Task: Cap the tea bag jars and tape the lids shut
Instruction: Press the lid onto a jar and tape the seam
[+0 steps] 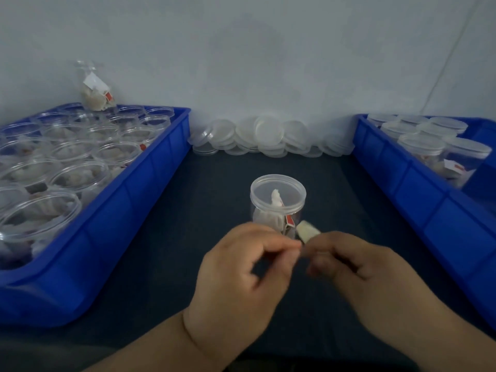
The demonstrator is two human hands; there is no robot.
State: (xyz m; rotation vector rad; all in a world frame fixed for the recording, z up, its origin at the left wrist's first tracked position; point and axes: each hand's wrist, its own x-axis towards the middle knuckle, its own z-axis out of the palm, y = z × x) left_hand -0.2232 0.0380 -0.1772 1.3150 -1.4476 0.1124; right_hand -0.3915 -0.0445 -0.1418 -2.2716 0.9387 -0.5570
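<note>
On the dark bench, a blue tray of open tea bag jars sits at 9 o'clock and a blue tray of capped jars at 3 o'clock. Loose lids are heaped at 12. One capped jar stands at the centre, apparently untaped.

The step in hand looks like readying tape. It should be pulled taut, then laid across the seam between lid and wall without wrinkles.

At 6 o'clock the left hand and right hand meet just in front of the jar. Each grip is closed tight, thumb against forefinger, on a whitish piece of tape, though blur hides the detail.
</note>
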